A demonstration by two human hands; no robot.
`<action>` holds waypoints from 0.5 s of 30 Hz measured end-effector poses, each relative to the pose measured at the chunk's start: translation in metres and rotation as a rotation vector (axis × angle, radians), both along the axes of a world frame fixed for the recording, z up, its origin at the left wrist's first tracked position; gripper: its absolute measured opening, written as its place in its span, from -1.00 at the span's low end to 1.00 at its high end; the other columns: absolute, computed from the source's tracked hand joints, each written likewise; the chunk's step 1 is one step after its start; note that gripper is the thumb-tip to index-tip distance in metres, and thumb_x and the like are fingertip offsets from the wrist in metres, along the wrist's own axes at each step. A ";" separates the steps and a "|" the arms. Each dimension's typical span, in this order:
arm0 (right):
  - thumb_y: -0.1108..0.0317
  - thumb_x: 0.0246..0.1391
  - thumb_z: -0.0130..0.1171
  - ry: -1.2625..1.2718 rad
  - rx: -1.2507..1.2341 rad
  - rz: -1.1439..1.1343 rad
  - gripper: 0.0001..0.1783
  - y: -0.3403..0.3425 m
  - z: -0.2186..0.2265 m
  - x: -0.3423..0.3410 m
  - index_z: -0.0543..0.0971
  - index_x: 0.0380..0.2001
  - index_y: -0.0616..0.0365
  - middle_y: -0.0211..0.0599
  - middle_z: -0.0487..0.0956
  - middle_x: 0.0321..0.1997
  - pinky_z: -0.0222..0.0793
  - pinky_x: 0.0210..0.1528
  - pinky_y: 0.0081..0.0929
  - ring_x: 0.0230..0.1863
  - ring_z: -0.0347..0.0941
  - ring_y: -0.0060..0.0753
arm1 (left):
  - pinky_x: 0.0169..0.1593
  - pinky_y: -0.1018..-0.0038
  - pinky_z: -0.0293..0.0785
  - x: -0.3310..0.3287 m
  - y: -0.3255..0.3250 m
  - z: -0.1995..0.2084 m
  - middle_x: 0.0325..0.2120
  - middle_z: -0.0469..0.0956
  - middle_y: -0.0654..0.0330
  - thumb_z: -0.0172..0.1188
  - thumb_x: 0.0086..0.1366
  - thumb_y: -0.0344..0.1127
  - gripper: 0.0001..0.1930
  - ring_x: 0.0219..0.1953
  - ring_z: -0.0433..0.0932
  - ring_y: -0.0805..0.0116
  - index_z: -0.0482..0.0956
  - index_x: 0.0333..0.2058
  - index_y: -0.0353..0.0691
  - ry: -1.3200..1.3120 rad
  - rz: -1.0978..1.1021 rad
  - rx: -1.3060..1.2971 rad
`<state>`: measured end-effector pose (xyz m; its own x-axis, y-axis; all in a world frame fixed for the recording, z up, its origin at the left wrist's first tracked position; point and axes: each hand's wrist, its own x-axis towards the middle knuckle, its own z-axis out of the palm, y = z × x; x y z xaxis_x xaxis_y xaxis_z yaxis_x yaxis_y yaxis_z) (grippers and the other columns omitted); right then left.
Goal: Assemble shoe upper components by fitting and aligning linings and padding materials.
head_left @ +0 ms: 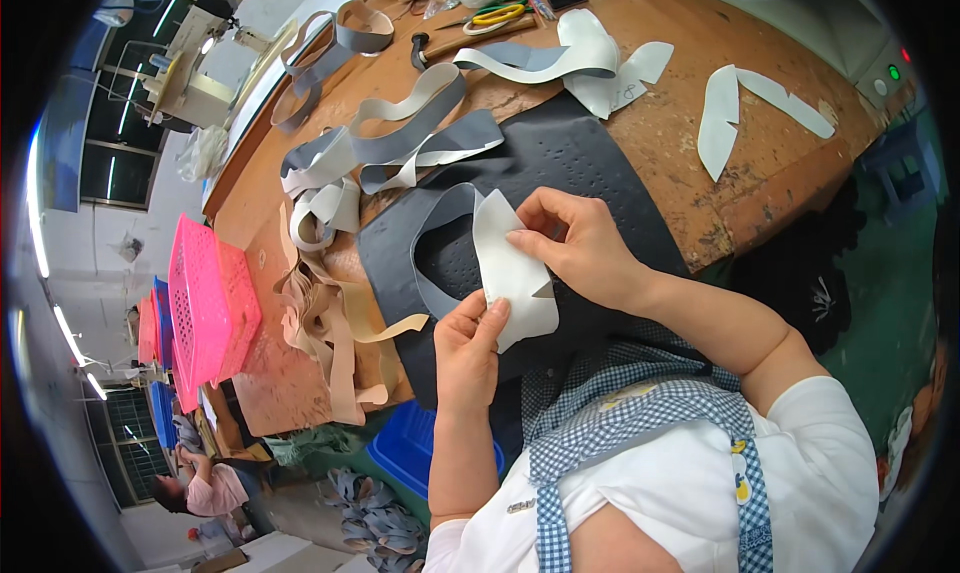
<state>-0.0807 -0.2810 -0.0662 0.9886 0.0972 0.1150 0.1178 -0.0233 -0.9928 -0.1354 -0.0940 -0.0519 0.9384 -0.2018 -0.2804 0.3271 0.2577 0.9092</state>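
Observation:
Between my two hands is a white cut leather-like piece (508, 268) with a small notch in its right edge. A grey strip (432, 238) loops out from its left side and curves back to it. My left hand (470, 343) pinches the lower left edge, thumb on top. At the upper right edge my right hand (575, 238) pinches the same piece between thumb and fingers. Both hands are over a black perforated mat (575, 163) on the brown worktable (680, 193). How the strip joins the white piece is hidden.
Grey-white strips (400, 123) and beige strips (335, 323) lie left of the mat. White cut pieces (720, 118) are at the far right. A hammer (420, 51) and scissors (498, 13) lie at the back. A pink basket (215, 303) stands left; a blue bin (415, 448) is below the table.

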 end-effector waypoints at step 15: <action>0.43 0.13 0.24 0.039 -0.023 0.001 -0.87 0.016 -0.016 -0.009 0.53 -0.32 0.25 -0.40 0.56 -0.39 0.44 -0.31 -0.62 -0.33 0.49 -0.65 | -0.25 0.61 0.53 -0.005 -0.011 -0.007 -0.29 0.67 0.16 0.27 0.31 -0.42 -0.68 -0.35 0.61 0.55 0.55 -0.01 -0.46 -0.012 0.217 0.135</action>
